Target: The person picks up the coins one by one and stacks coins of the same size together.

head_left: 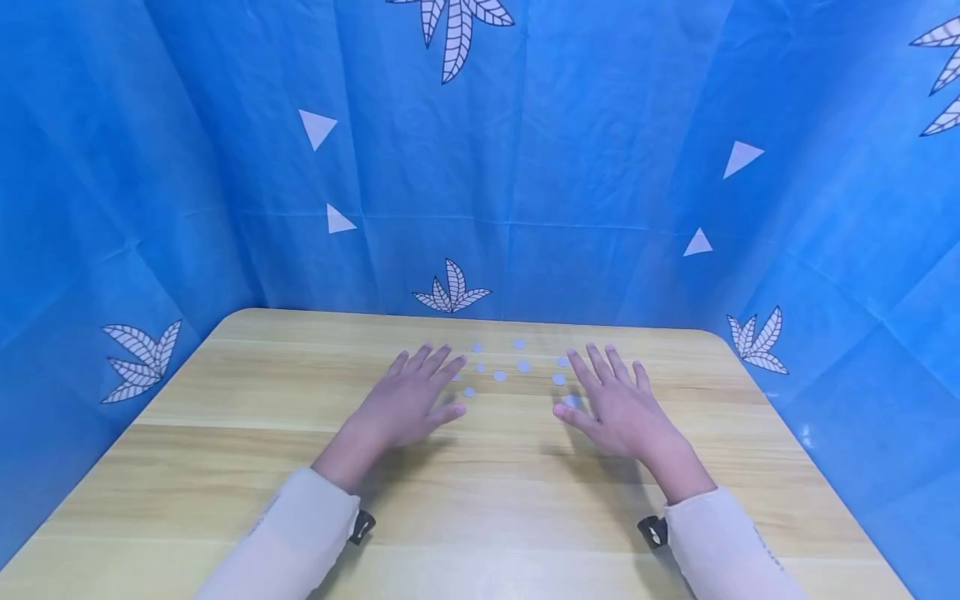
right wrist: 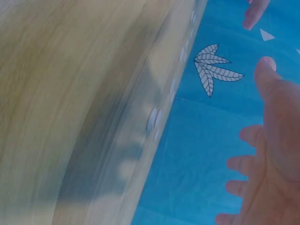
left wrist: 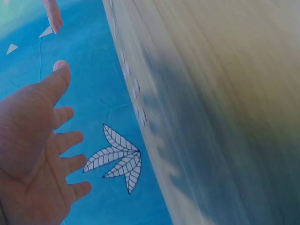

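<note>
Several small, pale round discs [head_left: 523, 367] lie scattered over the far middle of the wooden table [head_left: 480, 483]. To their left, my left hand [head_left: 405, 404] hovers palm down above the tabletop, fingers spread and holding nothing. My right hand [head_left: 618, 408] hovers likewise on their right, thumb and fingers apart, with one disc [head_left: 572, 402] close to its thumb. In the left wrist view, a row of discs [left wrist: 136, 86] shows along the table's far edge. The right wrist view has a few discs [right wrist: 151, 120] beyond the hand's shadow. What the discs are made of cannot be told.
A blue curtain [head_left: 585, 167] with printed white leaves and triangles surrounds the back and sides of the table. Both sleeves are light-coloured, and a black clip-like piece [head_left: 362, 527] sits at the left cuff, with another black piece [head_left: 653, 532] at the right.
</note>
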A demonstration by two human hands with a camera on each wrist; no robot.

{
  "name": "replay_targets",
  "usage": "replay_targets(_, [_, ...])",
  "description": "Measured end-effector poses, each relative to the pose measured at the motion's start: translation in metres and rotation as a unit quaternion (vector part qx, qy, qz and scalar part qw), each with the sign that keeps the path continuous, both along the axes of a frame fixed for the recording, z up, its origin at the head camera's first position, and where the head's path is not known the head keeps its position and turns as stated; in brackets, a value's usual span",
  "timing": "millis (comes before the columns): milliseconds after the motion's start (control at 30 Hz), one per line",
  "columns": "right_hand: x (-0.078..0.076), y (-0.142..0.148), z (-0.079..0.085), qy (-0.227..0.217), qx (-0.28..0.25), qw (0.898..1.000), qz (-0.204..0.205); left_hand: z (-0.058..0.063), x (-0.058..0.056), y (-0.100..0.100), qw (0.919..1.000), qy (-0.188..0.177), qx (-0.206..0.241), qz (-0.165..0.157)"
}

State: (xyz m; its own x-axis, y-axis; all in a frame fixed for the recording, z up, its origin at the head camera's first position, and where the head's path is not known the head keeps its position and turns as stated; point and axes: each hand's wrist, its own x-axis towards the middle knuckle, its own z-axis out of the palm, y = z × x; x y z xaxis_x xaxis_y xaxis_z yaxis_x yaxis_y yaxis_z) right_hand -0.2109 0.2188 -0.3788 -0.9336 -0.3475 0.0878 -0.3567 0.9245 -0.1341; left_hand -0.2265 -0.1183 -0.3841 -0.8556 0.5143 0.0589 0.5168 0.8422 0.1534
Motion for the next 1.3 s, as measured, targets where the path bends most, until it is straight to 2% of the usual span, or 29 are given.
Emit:
replay_targets(800, [-0.007, 0.014, -0.005, -0.031, -0.008, 0.999, 0.004, -0.010, -0.016, 0.064, 0.9985, -0.024, -0.002, -0.048])
replay_targets(1033, [-0.014, 0.016, -0.008, -0.040, -0.005, 0.999, 0.005, -0.017, -0.026, 0.078, 0.9982, -0.014, -0.013, -0.057])
replay_targets(1300, [-0.022, 0.018, -0.012, -0.056, -0.013, 0.998, 0.009, -0.017, -0.034, 0.097, 0.9973, -0.009, -0.030, -0.067])
